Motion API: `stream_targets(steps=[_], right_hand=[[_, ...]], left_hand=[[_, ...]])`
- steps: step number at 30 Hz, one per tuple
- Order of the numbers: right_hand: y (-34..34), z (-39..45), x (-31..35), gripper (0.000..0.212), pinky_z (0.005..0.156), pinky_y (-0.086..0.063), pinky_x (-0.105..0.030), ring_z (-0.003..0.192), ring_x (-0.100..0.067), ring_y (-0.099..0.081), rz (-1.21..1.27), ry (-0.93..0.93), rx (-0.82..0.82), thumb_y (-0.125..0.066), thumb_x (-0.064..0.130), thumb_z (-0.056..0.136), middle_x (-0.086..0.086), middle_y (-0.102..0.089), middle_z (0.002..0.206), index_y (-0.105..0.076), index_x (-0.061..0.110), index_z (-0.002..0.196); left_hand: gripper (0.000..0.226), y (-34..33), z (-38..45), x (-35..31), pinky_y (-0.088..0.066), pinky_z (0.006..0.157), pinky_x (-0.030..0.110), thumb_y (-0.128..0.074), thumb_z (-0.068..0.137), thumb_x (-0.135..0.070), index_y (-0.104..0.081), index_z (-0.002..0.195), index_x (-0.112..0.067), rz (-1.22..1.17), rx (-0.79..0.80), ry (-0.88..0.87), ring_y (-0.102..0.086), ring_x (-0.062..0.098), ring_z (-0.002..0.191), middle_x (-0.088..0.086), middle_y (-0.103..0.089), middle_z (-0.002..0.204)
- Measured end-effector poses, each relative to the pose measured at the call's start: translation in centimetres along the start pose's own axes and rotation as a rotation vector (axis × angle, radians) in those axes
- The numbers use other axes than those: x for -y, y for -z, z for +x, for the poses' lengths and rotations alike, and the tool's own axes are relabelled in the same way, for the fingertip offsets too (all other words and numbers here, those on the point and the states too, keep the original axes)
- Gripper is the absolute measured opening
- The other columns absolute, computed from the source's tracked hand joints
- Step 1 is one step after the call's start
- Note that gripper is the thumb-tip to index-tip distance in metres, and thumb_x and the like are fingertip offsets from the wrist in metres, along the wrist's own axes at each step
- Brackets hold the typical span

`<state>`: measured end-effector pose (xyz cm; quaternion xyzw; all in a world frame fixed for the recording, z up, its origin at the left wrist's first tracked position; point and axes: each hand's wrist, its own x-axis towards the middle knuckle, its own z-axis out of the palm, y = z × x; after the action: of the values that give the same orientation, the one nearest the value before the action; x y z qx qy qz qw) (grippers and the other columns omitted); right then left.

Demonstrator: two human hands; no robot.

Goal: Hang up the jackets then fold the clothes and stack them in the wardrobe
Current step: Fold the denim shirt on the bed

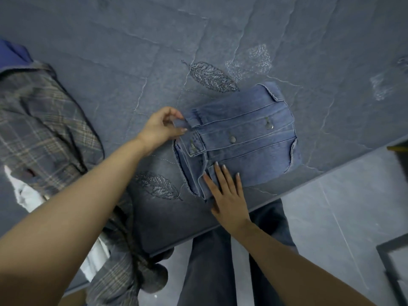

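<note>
A blue denim jacket lies folded into a compact rectangle on the grey quilted bed, near the bed's front edge. My left hand pinches the cuff end of a sleeve at the jacket's left side. My right hand lies flat, fingers spread, pressing the jacket's near left corner. A grey plaid jacket lies crumpled at the left of the bed, part of it hanging over the edge.
A white garment peeks out under the plaid jacket, and a blue cloth sits at the far left. Below the bed edge are my trouser legs and grey floor tiles. A dark frame stands at lower right.
</note>
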<state>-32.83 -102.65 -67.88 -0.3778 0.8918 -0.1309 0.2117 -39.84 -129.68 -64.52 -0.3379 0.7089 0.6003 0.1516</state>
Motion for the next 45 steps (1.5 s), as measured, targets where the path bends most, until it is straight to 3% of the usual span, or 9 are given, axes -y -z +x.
stream_targets(steps=[4,7,14,20,25,30,33,37,45], right_hand=[[-0.9,1.2,0.4,0.097,0.114,-0.021,-0.058,0.144,-0.033,-0.026,0.005,-0.025,-0.081,-0.085,0.014,0.067,-0.014,-0.03,0.157,-0.035,0.023,0.15],[-0.5,1.3,0.0,0.087,0.116,-0.02,-0.056,0.145,-0.032,-0.026,0.126,-0.015,-0.093,-0.081,0.006,0.07,-0.013,-0.031,0.156,-0.043,0.02,0.147],[8.7,-0.3,-1.1,0.062,0.096,-0.049,-0.02,0.111,-0.002,-0.059,0.649,-0.149,-0.254,-0.061,-0.008,0.08,0.006,-0.063,0.124,-0.055,0.021,0.134],[22.2,-1.9,-0.9,0.031,0.082,-0.054,-0.023,0.098,-0.011,-0.069,1.278,-0.345,-0.403,-0.065,0.001,0.086,0.002,-0.074,0.106,-0.069,0.017,0.112],[29.0,1.2,-4.3,0.018,0.073,-0.057,-0.029,0.092,-0.022,-0.072,1.576,-0.571,-0.343,-0.064,0.017,0.089,-0.011,-0.074,0.103,-0.075,0.011,0.101],[24.5,9.0,-10.1,0.037,0.096,-0.05,-0.039,0.114,-0.029,-0.062,1.556,-0.945,-0.1,-0.054,0.025,0.099,-0.013,-0.064,0.128,-0.06,0.004,0.128],[18.7,10.8,-12.7,0.027,0.077,-0.054,-0.026,0.09,-0.023,-0.062,1.351,-1.033,-0.094,-0.047,0.022,0.102,-0.016,-0.061,0.126,-0.06,0.003,0.117],[12.3,6.9,-12.3,0.036,0.091,-0.05,-0.036,0.1,-0.024,-0.06,1.211,-1.116,-0.093,-0.049,0.031,0.101,-0.01,-0.065,0.118,-0.062,0.001,0.119],[6.3,-2.2,-6.9,0.021,0.07,-0.055,-0.015,0.09,-0.014,-0.067,1.303,-1.128,-0.253,-0.068,0.021,0.091,-0.003,-0.071,0.099,-0.065,0.005,0.105]], left_hand=[[0.069,1.5,1.7,1.5,-0.031,0.105,0.023,-0.086,0.071,-0.017,-0.047,0.126,-0.036,0.237,-0.053,0.024,-0.037,0.011,0.121,-0.002,-0.042,0.131],[0.081,1.5,2.7,1.2,-0.037,0.101,0.023,-0.078,0.079,-0.012,-0.036,0.144,-0.036,0.09,0.149,0.129,-0.045,0.008,0.124,-0.004,-0.04,0.144],[0.066,0.5,-0.7,-2.5,-0.056,0.073,0.029,-0.061,0.09,0.001,-0.041,0.14,-0.037,-0.05,0.183,0.127,-0.059,0.018,0.078,0.004,-0.057,0.094],[0.034,2.1,-5.6,-11.9,-0.049,0.064,0.019,-0.053,0.094,-0.008,-0.073,0.098,-0.035,-0.017,0.415,0.092,-0.059,0.005,0.067,-0.005,-0.069,0.088],[0.024,2.6,-7.3,-18.5,-0.052,0.046,0.021,-0.056,0.094,-0.027,-0.069,0.074,-0.021,-0.133,0.272,0.188,-0.055,0.007,0.045,-0.002,-0.057,0.057],[0.021,0.8,-2.9,-17.2,-0.056,0.048,0.025,-0.043,0.101,-0.025,-0.052,0.086,-0.014,-0.392,-0.008,0.268,-0.056,0.014,0.047,0.005,-0.053,0.061],[0.01,-1.9,-0.8,-10.3,-0.048,0.068,0.024,-0.042,0.102,-0.019,-0.05,0.095,-0.02,-0.382,-0.129,0.272,-0.055,0.014,0.073,0.005,-0.056,0.085],[0.02,-5.0,-4.1,-0.2,-0.048,0.066,0.013,-0.058,0.097,-0.017,-0.058,0.114,-0.006,-0.245,-0.106,0.326,-0.057,0.011,0.087,0.005,-0.061,0.103],[0.013,-6.2,-10.8,6.9,-0.05,0.075,0.014,-0.073,0.086,-0.013,-0.063,0.092,-0.019,-0.139,-0.249,0.201,-0.06,0.005,0.08,-0.005,-0.066,0.089]])
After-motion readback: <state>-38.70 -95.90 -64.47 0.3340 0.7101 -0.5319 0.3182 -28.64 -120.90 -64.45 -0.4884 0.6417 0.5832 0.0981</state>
